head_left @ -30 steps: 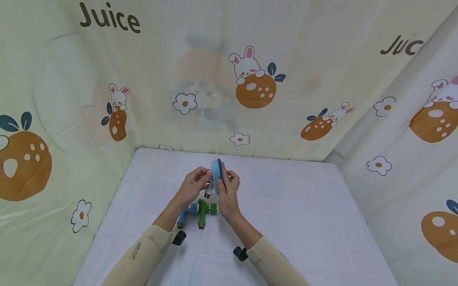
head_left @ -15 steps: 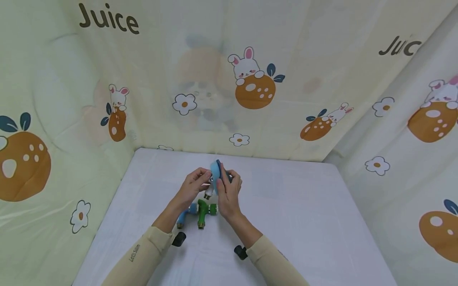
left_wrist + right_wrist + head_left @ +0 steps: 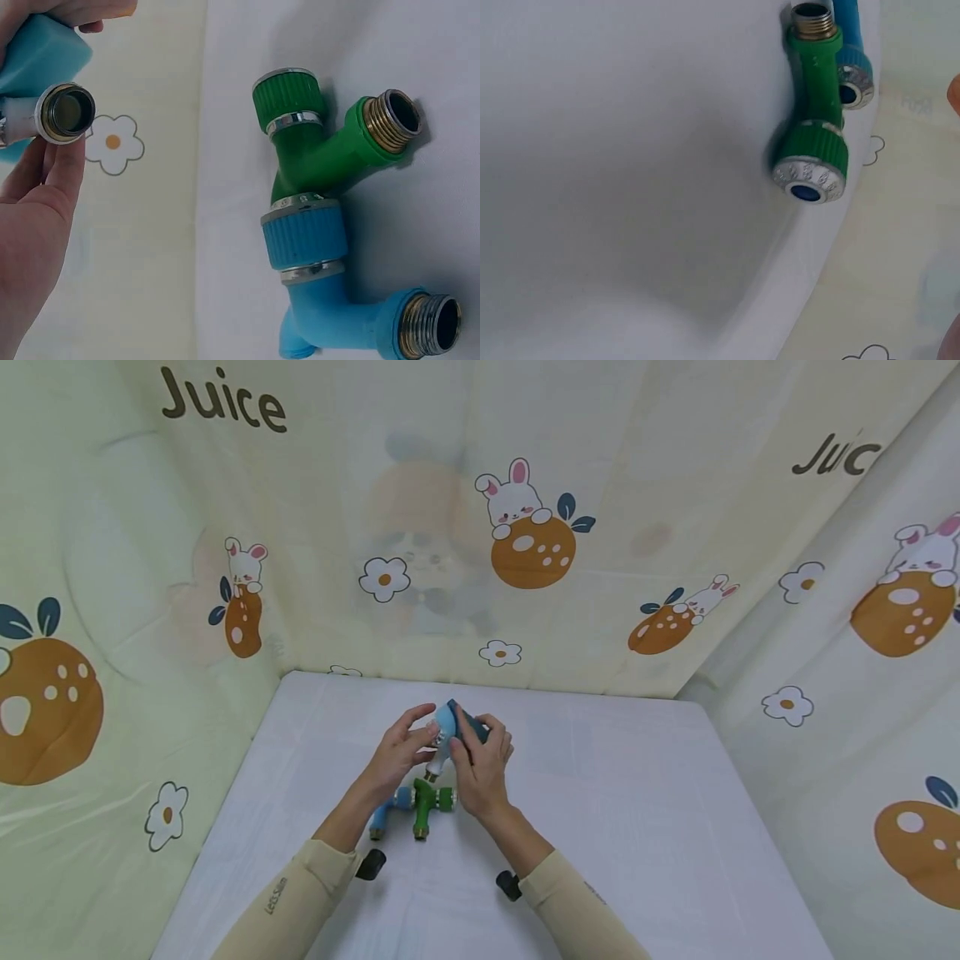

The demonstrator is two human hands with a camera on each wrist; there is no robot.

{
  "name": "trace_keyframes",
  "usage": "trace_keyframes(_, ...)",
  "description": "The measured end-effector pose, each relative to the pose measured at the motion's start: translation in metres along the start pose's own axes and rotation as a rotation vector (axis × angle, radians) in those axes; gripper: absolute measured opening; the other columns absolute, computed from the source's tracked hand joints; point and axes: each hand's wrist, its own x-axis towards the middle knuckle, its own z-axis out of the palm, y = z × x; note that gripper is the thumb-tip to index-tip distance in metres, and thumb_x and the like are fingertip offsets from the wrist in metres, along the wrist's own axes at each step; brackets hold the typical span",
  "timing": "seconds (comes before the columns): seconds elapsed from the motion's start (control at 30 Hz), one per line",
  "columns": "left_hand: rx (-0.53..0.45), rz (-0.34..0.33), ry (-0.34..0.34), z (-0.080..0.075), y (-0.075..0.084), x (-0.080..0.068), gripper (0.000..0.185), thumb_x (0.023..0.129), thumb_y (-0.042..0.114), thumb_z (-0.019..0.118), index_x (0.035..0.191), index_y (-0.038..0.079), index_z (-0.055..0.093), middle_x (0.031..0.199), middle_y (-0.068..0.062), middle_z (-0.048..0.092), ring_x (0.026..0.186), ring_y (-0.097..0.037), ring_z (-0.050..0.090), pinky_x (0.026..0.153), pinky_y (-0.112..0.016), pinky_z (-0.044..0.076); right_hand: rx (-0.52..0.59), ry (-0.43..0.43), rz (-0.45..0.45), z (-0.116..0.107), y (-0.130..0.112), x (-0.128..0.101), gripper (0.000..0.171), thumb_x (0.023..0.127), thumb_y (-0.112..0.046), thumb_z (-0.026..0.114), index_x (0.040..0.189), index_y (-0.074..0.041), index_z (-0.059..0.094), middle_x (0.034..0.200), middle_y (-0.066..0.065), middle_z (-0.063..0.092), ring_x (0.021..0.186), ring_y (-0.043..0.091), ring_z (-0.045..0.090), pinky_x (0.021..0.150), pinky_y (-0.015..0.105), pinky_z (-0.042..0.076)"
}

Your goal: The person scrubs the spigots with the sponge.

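while the green tap (image 3: 424, 802) lies nearer, a white tap (image 3: 437, 758) is pinched by the left hand (image 3: 396, 753) and its blue handle (image 3: 447, 724) is gripped by the right hand (image 3: 482, 766).

Soft, even light is filling the head view, with no glare showing. The printed curtain (image 3: 525, 527) is bowing outward toward the frame edges from wide-lens distortion. Faint shadows are lying on the counter (image 3: 637, 827) right of the green fitting (image 3: 424, 802). In the left wrist view the green fitting (image 3: 322, 150) is staying sharp, its metal rings glinting, and is casting a soft shadow upward. In the right wrist view the counter (image 3: 630, 150) left of the green fitting (image 3: 814, 112) is blurring, with a broad grey shadow beside the fitting.
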Motion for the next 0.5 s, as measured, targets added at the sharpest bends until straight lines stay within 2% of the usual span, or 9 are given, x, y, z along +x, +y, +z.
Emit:
trace_keyframes(0.23,0.047,0.005,-0.036,-0.002,-0.001,-0.001,0.068,0.106,0.033,0.062,0.163,0.015,0.029,0.136,-0.019,0.068,0.121,-0.023,0.067,0.108,-0.051,0.051,-0.105,-0.014,-0.007,-0.002,0.013,0.000,0.052,0.109,-0.038,0.041,0.161,-0.029,0.041,0.147,0.022,0.035,0.115,0.036,0.035,0.089,0.046,0.027)
trace_keyframes(0.4,0.113,-0.009,-0.057,0.000,0.001,-0.004,0.075,0.104,0.035,0.065,0.165,0.020,0.024,0.143,-0.018,0.064,0.127,-0.029,0.065,0.112,-0.056,0.048,-0.131,-0.016,0.026,-0.003,0.020,0.001,0.052,0.109,-0.040,0.041,0.160,-0.030,0.042,0.147,0.022,0.034,0.115,0.037,0.035,0.089,0.048,0.027)
trace_keyframes(0.5,0.118,-0.007,-0.073,0.001,0.003,-0.005,0.078,0.103,0.033,0.068,0.165,0.021,0.023,0.143,-0.016,0.064,0.129,-0.030,0.064,0.114,-0.057,0.045,-0.128,-0.016,0.060,-0.003,0.023,0.002,0.051,0.110,-0.042,0.039,0.159,-0.030,0.044,0.146,0.021,0.035,0.115,0.037,0.035,0.090,0.048,0.028)
